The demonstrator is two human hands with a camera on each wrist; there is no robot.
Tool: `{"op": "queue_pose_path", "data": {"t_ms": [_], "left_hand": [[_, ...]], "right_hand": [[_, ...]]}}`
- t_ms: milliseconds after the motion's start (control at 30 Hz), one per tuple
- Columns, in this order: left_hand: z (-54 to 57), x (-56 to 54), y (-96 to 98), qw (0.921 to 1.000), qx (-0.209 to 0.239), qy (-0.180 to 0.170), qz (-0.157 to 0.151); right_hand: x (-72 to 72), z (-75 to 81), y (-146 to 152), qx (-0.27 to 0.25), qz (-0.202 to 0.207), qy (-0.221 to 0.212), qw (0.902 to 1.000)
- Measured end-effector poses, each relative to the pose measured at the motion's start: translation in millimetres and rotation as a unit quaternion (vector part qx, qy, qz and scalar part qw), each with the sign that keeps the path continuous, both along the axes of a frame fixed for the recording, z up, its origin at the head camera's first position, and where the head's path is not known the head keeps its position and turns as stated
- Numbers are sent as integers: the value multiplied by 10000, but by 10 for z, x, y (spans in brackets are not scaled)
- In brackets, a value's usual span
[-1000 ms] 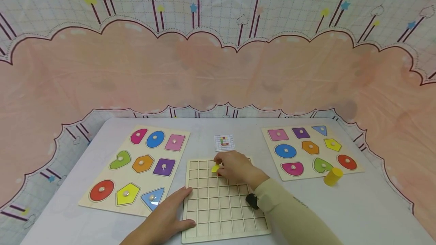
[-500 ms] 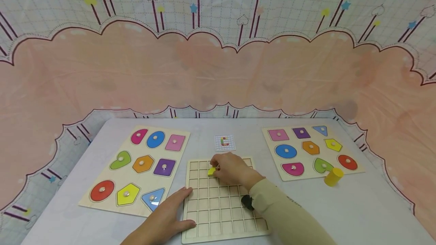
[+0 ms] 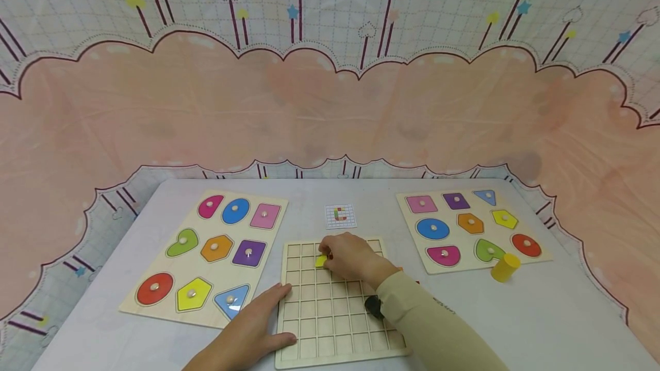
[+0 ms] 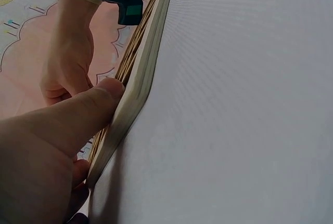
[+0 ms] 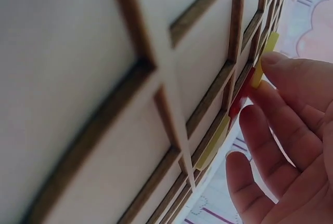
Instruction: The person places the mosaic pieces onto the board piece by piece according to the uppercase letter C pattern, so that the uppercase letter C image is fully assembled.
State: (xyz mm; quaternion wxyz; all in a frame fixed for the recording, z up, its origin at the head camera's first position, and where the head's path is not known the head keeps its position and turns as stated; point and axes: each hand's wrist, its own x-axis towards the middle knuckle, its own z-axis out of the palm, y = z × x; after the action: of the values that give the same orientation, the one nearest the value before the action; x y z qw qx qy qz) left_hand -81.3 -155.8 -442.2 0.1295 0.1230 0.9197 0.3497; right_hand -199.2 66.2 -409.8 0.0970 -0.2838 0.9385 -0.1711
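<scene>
My right hand [image 3: 353, 256] pinches a small yellow square tile [image 3: 321, 261] between thumb and finger, down at the far rows of a wooden grid board [image 3: 325, 325]. Seen from the right wrist, this yellow tile [image 5: 271, 44] stands tilted at the grid, beside a red tile [image 5: 242, 93]. A second yellow tile [image 5: 213, 143] lies in the grid on the red one's other side; in the head view the right hand hides it. My left hand [image 3: 252, 325] rests along the board's left edge, fingers spread. Its thumb [image 4: 106, 91] lies on the rim in the left wrist view.
Behind the board lies a card [image 3: 340, 217] with a coloured grid pattern. Knobbed shape puzzles stand at left [image 3: 172, 265] and right [image 3: 454, 251]. A yellow cylinder [image 3: 505, 267] is by the right puzzle. Orange [image 3: 400, 269] and red bits peek out behind the right sleeve.
The right hand has shifted slightly left and nearer with the yellow tile, which now sits lower at the grid. Orange and red bits have come into view beside the sleeve. The left hand stays put.
</scene>
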Motion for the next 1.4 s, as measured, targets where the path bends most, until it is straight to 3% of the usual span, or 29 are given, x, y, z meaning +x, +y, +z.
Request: {"op": "queue_pose_path", "data": {"t_ms": [367,733,1100,1400], "left_hand": [[4,15,0,9999,43,126,-24],[2,-6,1,10000,-76,-2,15],[-6,7,-8,9999,-17,148,-82],[-10,8,-4,9999,-52,114,-63]], "right_hand": [[15,-2,-5,382,42,275,9989],[25,-2,31,211,13,265,9994],[96,61,397,-597,-380,-166,9974],[199,86,765,-616,-1072,-216,9921]]}}
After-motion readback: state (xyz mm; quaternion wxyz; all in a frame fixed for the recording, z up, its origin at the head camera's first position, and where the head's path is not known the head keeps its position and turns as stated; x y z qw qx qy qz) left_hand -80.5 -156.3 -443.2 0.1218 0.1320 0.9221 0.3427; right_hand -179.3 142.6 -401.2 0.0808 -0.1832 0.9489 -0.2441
